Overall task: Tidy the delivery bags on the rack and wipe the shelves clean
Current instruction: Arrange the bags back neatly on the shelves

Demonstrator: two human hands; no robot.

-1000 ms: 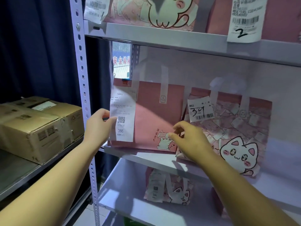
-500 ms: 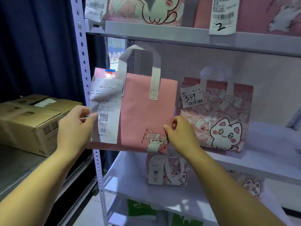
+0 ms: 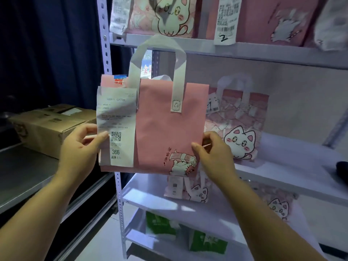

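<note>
The flat, matte pink bag [image 3: 162, 132], with pale looped handles and a crinkled receipt [image 3: 118, 117] on its front, is held upright before the smooth white shelf [image 3: 291, 166]. The left hand [image 3: 81, 147] pinches its left edge, the right hand [image 3: 212, 155] its right edge.

At your nine o'clock, two brown cardboard boxes [image 3: 50, 127] lie touching, one behind the other, on a grey metal surface [image 3: 24, 178]. A dark blue curtain [image 3: 47, 53] hangs behind them, filling ten to eleven o'clock. Near twelve o'clock you glimpse a red-and-blue sign [image 3: 147, 65], too blurred to read. A dark object [image 3: 342, 169] pokes in at three o'clock, cut off by the edge.
</note>
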